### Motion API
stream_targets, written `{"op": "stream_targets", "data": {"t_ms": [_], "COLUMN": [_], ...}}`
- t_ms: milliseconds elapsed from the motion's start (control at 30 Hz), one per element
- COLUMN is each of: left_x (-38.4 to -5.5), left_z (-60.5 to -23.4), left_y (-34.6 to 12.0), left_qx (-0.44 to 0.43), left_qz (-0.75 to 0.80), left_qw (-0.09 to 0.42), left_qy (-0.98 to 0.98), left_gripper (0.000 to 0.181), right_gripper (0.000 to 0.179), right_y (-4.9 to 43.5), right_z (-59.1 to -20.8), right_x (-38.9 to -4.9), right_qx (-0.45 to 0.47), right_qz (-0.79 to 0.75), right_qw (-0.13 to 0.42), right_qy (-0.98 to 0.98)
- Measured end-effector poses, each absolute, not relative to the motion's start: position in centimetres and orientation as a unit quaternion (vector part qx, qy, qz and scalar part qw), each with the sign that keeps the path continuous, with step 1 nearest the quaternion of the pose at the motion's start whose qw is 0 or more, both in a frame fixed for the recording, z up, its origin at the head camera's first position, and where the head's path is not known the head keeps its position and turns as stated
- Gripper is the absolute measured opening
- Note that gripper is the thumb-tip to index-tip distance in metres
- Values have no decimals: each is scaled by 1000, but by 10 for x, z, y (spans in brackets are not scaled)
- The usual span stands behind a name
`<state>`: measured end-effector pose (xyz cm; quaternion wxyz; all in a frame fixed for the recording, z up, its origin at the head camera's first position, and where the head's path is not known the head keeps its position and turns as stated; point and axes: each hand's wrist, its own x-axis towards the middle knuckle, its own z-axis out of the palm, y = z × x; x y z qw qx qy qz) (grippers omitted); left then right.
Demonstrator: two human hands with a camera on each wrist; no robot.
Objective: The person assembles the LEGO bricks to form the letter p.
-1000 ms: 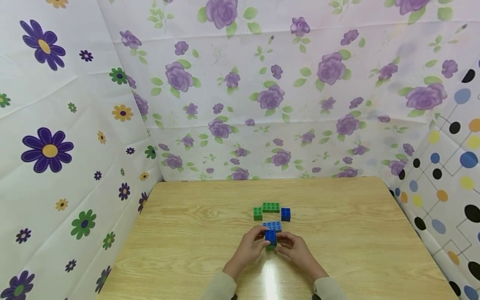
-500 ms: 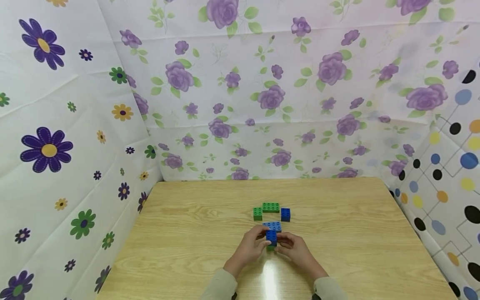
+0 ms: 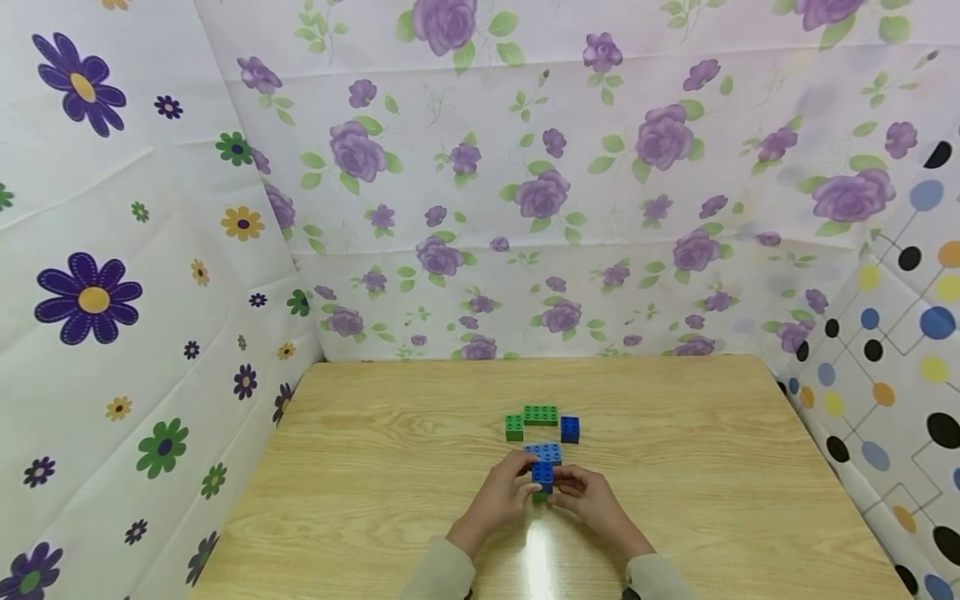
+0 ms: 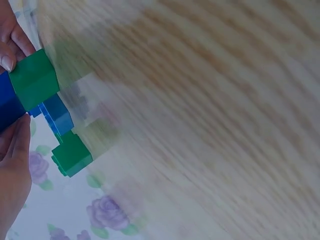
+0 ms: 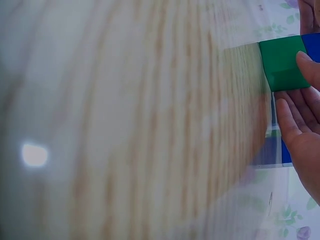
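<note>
In the head view, a dark blue brick [image 3: 542,475] sits over a green brick [image 3: 540,497] between both hands. My left hand [image 3: 497,496] pinches the blue one from the left, thumb at its near corner. My right hand [image 3: 592,502] grips the green one from the right. The right wrist view shows that hand's thumb on the green brick's side [image 5: 284,65]. Seen from the left wrist, the dark blue brick [image 4: 9,102] meets the green brick [image 4: 35,80] face to face. Just beyond the hands lies a lighter blue long brick [image 3: 545,452], partly hidden.
Behind stand a small green brick [image 3: 514,427], a long green brick [image 3: 541,415] and another dark blue brick [image 3: 570,429]. All are on a wooden table [image 3: 375,467]. Flowered cloth [image 3: 480,275] hangs at the back, with patterned cloths on both sides.
The dark blue brick has shifted slightly right over the green one, covering the strip of green that showed at its right side. Both hands stay nearly in place.
</note>
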<state>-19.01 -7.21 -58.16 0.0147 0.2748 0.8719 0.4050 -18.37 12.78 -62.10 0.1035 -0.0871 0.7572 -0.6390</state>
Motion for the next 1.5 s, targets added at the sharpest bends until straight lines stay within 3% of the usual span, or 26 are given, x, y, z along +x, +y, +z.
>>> {"op": "stream_targets", "data": {"t_ms": [167,633,1033,1500], "left_x": [-188,-186,-181,-186], "left_z": [-583,-591,-578,-595], "left_y": [-72,-69,-68,-72], "left_qx": [275,190,177,154], "left_qz": [401,539,575,603], "left_qw": [-1,71,74,87], "left_qy": [874,818,795,778], "left_gripper": [33,38,35,36], "right_gripper": [43,44,41,38], "right_y": [126,129,134,145], "right_z": [-619,-622,-616,-605], "right_x": [-183,-185,-185,-196], "right_qx": [-88,-99,-101,-51], "right_qz": [-644,-626,-623,-640], "right_qw": [103,104,121,26], "right_qy": [753,766,766,766]}}
